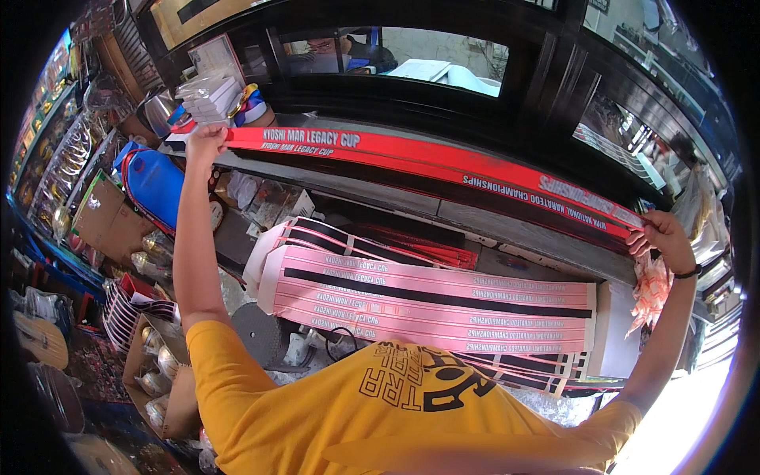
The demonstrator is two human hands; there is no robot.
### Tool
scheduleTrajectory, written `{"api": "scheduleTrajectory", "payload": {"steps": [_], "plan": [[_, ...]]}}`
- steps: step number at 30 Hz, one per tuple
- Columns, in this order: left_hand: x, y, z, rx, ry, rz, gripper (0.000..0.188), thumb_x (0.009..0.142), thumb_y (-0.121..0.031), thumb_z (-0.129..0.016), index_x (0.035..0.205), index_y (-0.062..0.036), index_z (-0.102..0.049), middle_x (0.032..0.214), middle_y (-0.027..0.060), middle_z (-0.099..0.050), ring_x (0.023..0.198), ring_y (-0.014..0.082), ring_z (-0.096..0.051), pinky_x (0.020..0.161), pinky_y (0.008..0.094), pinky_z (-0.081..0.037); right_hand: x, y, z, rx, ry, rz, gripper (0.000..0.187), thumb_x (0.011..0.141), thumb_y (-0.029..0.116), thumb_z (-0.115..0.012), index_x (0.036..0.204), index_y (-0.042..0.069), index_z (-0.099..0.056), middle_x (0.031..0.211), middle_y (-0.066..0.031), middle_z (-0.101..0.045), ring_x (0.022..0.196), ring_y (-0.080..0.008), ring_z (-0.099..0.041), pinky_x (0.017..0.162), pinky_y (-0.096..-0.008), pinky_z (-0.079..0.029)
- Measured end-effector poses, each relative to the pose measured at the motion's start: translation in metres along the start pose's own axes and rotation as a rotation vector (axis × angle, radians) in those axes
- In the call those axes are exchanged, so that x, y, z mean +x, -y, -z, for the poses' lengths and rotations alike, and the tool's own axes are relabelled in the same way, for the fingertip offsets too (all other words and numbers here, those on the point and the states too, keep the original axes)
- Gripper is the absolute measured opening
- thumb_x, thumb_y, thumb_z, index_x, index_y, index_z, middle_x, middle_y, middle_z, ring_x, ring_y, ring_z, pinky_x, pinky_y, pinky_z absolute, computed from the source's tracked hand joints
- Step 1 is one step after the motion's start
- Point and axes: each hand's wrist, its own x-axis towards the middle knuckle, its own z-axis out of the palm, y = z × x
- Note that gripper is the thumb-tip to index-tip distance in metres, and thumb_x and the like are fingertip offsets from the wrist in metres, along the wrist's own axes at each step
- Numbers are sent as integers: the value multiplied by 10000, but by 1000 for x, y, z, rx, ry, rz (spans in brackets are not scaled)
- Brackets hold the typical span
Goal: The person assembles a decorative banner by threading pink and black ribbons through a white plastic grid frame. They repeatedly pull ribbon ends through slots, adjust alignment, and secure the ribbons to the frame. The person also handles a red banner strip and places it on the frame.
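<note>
A long red ribbon (412, 161) with silver lettering is stretched wide across the far side of the bench, sloping down to the right. My left hand (207, 145) pinches its left end, fingers closed. At the right end, my right hand (663, 237) grips the ribbon between thumb and fingers. It looks doubled, with a second lettered layer just under the upper one. Nearer to me lies a wide wrapped bundle of pink and black strips (427, 309) with pale lettering, touched by neither hand.
A black-framed glass cabinet (538, 63) rises behind the bench. White boxes (210, 99) and rolls of coloured ribbon (252, 104) stand at the far left. A blue bag (154, 184) and an open carton of wrapped items (180, 396) are at left. Plastic bags (701, 214) hang at right.
</note>
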Motion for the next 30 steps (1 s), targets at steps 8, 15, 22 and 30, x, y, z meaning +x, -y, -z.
{"api": "scheduleTrajectory", "payload": {"steps": [8,15,22,30], "plan": [[42,46,-1,433,-340,-132,123,806,-148,-753,887,-56,-744,754,50,-712,641,120,-643,583,271,-505,15,-43,48,-50,19,-200,249,919,237,-607,934,-7,-562,814,-133,-680,667,-196,-685,562,-272,-557],[53,71,-8,528,-391,-97,261,722,-187,-814,944,-72,-739,799,123,-725,764,228,-700,736,342,-532,14,-79,59,-33,-172,-222,252,878,236,-661,981,15,-596,739,-6,-592,567,-79,-555,494,-216,-487],[53,67,-18,598,-404,-99,408,685,-155,-834,1058,-55,-702,894,168,-721,856,296,-700,791,376,-533,16,-82,57,46,-231,-88,237,857,191,-679,1013,36,-590,767,12,-588,568,-55,-534,491,-191,-462],[57,75,-22,678,-408,-78,391,677,-189,-834,1047,-142,-715,972,190,-706,940,342,-680,836,411,-527,20,-94,52,37,-283,-106,209,851,154,-669,1010,43,-593,748,16,-564,585,-57,-517,497,-194,-437]]}}
